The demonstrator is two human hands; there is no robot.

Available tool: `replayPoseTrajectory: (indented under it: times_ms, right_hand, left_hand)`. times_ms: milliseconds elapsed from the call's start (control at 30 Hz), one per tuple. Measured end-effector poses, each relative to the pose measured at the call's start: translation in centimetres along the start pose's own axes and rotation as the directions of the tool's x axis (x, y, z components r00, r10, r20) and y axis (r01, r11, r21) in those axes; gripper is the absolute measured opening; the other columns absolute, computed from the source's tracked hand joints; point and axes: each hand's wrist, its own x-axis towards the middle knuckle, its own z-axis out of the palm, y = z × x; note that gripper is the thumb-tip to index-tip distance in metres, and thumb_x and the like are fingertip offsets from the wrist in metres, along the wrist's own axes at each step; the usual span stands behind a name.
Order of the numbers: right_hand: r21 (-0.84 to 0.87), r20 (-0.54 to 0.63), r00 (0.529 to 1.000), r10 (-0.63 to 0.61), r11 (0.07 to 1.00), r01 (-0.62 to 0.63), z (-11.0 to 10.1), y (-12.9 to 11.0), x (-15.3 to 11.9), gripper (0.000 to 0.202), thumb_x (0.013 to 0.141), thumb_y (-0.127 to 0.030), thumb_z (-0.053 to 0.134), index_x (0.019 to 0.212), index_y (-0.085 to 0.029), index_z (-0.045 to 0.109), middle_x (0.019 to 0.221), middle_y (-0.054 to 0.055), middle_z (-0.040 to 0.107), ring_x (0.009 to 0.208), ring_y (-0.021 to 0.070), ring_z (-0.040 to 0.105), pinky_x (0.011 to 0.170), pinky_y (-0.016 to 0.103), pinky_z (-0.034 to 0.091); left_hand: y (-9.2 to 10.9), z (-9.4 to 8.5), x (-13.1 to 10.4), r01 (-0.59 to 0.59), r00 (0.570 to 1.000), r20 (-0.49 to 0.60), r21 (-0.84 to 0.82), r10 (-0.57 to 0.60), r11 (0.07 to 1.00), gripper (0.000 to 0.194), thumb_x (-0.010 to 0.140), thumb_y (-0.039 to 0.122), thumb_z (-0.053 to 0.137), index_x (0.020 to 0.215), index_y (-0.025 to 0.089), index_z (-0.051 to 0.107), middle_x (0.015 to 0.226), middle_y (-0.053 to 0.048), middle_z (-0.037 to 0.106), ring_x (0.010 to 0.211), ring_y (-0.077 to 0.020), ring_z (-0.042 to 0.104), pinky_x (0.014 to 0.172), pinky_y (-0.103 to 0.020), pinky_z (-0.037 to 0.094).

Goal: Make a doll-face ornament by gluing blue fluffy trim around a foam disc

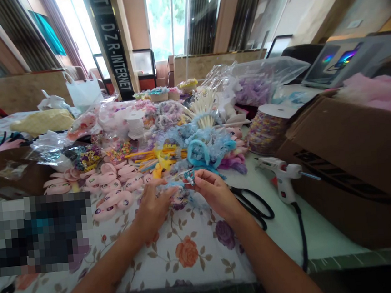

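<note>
Near the middle of the table, my right hand (213, 190) pinches a small blue, glittery piece (189, 178). Close beside it, my left hand (154, 205) has its thumb and fingers around light blue, fluffy material (174, 184); exactly what it grips is partly hidden. Just beyond the hands lie a yellow piece (163, 160) and blue fluffy trim (198, 141). Black-handled scissors (255, 205) rest to the right of my right hand, their blades partly hidden. Pink plush pieces with embroidered eyes (113, 201) lie left of my left hand.
A white glue gun (282, 177) with a black cord stands near a large cardboard box (351, 165) on the right. Behind are a spool (269, 128), a white spool (135, 124) and plastic bags of trim. A brown box (9, 172) sits left on the flowered tablecloth (151, 269).
</note>
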Motion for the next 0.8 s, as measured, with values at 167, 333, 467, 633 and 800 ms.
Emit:
replayPoseTrajectory:
  times_ms: [167, 333, 467, 633, 800]
  right_hand:
    - [-0.020, 0.027, 1.000, -0.002, 1.000, 0.002, -0.2, 0.3, 0.1, 0.019, 0.071, -0.037, 0.078, 0.072, -0.023, 0.066, 0.080, 0.000, 0.061, 0.081, 0.0177, 0.060, 0.088, 0.034, 0.044]
    - [-0.107, 0.041, 0.999, -0.010, 0.994, 0.014, -0.5, 0.3, 0.3, 0.018, 0.074, -0.038, 0.075, 0.075, -0.022, 0.066, 0.081, 0.001, 0.061, 0.080, 0.0174, 0.059, 0.084, 0.033, 0.044]
    - [-0.265, 0.079, 0.996, -0.040, 0.962, 0.060, -0.3, 0.0, 0.8, 0.019, 0.079, -0.040, 0.070, 0.078, -0.023, 0.063, 0.079, 0.000, 0.059, 0.077, 0.0165, 0.055, 0.075, 0.029, 0.043]
    - [-0.355, 0.092, 0.993, -0.070, 0.930, 0.098, 0.3, -0.3, 1.6, 0.024, 0.080, -0.045, 0.066, 0.078, -0.023, 0.059, 0.077, 0.000, 0.060, 0.076, 0.0173, 0.056, 0.072, 0.029, 0.042]
    - [-0.341, 0.092, 0.994, -0.066, 0.935, 0.094, 0.4, -0.2, 1.8, 0.021, 0.082, -0.042, 0.064, 0.077, -0.023, 0.057, 0.079, 0.001, 0.064, 0.082, 0.0184, 0.059, 0.074, 0.029, 0.042]
  left_hand:
    - [0.0, 0.0, -0.1, 0.046, 0.998, 0.035, -0.038, -0.045, 0.998, 0.034, 0.092, 0.017, 0.048, 0.125, 0.026, 0.049, 0.116, -0.010, 0.047, 0.110, -0.0227, 0.051, 0.095, -0.041, 0.047]
    - [0.0, 0.2, -0.2, 0.122, 0.992, 0.022, -0.093, -0.121, 0.988, 0.029, 0.091, 0.021, 0.053, 0.119, 0.024, 0.050, 0.116, -0.009, 0.049, 0.109, -0.0215, 0.053, 0.097, -0.039, 0.047]
    - [-0.1, 0.1, 0.1, 0.153, 0.987, 0.062, -0.163, -0.145, 0.975, 0.021, 0.090, 0.023, 0.054, 0.112, 0.023, 0.054, 0.115, -0.009, 0.051, 0.109, -0.0219, 0.055, 0.096, -0.039, 0.048]
    - [-0.5, -0.2, 1.0, 0.280, 0.958, 0.150, -0.320, -0.243, 0.905, 0.024, 0.086, 0.027, 0.060, 0.110, 0.023, 0.057, 0.113, -0.008, 0.054, 0.111, -0.0243, 0.054, 0.100, -0.043, 0.044]
    - [-0.6, -0.5, 1.5, 0.324, 0.944, 0.184, -0.356, -0.274, 0.876, 0.031, 0.084, 0.025, 0.062, 0.115, 0.025, 0.061, 0.112, -0.008, 0.056, 0.109, -0.0241, 0.055, 0.098, -0.041, 0.045]
